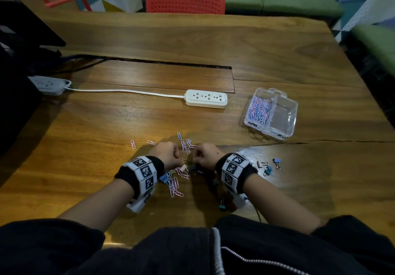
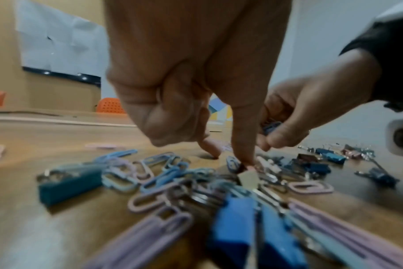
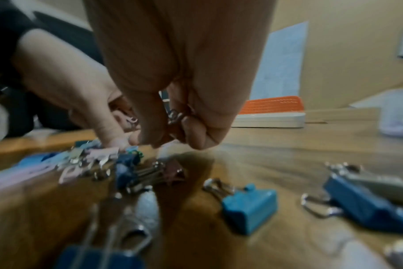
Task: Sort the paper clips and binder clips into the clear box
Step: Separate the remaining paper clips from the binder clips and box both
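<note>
- Clips lie mixed low in the centre of the head view: paper clips (image 1: 175,183) between the wrists, binder clips (image 1: 268,165) to the right.
- Right hand (image 1: 206,156) has its fingers (image 3: 196,125) curled round a binder clip's wire handles.
- Left hand (image 1: 167,154), mostly curled, presses one fingertip onto a pale binder clip (image 2: 249,177); whether it grips anything I cannot tell.
- Clear box (image 1: 290,112) sits at the upper right on the desk (image 1: 213,43), nearer the right hand; its right compartment looks empty.
</note>
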A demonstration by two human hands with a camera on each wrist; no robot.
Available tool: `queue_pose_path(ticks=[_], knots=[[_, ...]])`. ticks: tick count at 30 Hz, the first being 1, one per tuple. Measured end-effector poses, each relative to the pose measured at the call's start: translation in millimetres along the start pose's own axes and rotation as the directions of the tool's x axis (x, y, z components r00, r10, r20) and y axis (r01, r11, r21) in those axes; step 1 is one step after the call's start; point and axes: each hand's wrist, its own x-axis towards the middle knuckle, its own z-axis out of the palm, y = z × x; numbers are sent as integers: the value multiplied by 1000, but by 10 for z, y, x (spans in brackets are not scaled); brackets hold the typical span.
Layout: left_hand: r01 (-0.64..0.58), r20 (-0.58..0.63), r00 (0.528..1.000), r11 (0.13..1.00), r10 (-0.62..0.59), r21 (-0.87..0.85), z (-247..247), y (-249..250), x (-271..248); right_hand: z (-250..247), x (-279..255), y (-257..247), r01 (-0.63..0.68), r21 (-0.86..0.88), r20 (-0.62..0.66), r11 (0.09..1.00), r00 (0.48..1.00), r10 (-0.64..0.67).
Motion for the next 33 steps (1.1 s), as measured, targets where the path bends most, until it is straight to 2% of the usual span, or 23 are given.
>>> queue_pose_path(ticks=[3, 6, 9, 11, 12, 13, 15, 17, 18, 20, 21, 22, 24, 25, 27, 29, 30, 32, 33], knots=[[-29, -39, 999, 994, 33, 104, 19, 33, -43, 22, -34, -39, -49, 96, -118, 994, 991, 60], [-50, -4, 999, 982, 52, 183, 18, 95, -55, 102, -12, -122, -66, -84, -93, 994, 994, 58], [-7, 58, 998, 997, 3, 72, -3, 78, -1, 134, -13, -195, -54, -181, -73, 982, 997, 41], [51, 60, 997, 989, -43, -139, -37, 71, 22, 143, -24, -219, -29, -180, -63, 983, 998, 18], [94, 63, 995, 943, -77, -318, -63, 75, 21, 146, -34, -224, -16, -180, -51, 984, 999, 7], [130, 76, 991, 850, -106, -511, -94, 76, 18, 149, -42, -221, -6, -187, -42, 982, 999, -2], [163, 130, 987, 602, -98, -782, -157, 87, 8, 130, -74, -206, 9, -215, -9, 976, 1000, -11], [202, 219, 976, 392, -3, -898, -213, 152, -30, 106, -89, -125, -4, -203, 16, 979, 1000, 7], [217, 244, 968, 286, 60, -933, -239, 211, -43, 80, -106, -68, -20, -133, -1, 991, 1000, 20], [237, 256, 958, 142, 132, -961, -271, 363, -23, -5, -151, 91, -40, 134, -74, 990, 996, 51], [252, 268, 952, 118, 151, -961, -278, 454, 1, -72, -179, 187, -42, 292, -115, 956, 990, 79], [274, 291, 944, 121, 158, -954, -274, 555, 39, -158, -225, 277, -38, 477, -142, 878, 983, 120], [323, 344, 927, 151, 149, -934, -255, 762, 141, -359, -321, 462, 18, 787, -180, 617, 963, 202], [346, 367, 918, 151, 147, -926, -246, 884, 194, -462, -345, 564, 61, 868, -202, 493, 950, 237], [386, 397, 903, 99, 166, -917, -248, 1181, 285, -664, -353, 738, 123, 933, -234, 340, 922, 309], [395, 393, 903, 25, 171, -918, -274, 1502, 412, -838, -290, 896, 124, 947, -249, 298, 868, 430], [391, 386, 906, 1, 174, -920, -293, 1657, 482, -932, -245, 965, 94, 948, -245, 304, 825, 510], [367, 364, 917, 12, 162, -930, -357, 1943, 561, -1153, -176, 1069, 32, 945, -245, 326, 729, 639], [340, 342, 926, 38, 159, -939, -371, 2060, 589, -1264, -136, 1110, 29, 946, -249, 322, 700, 669]])
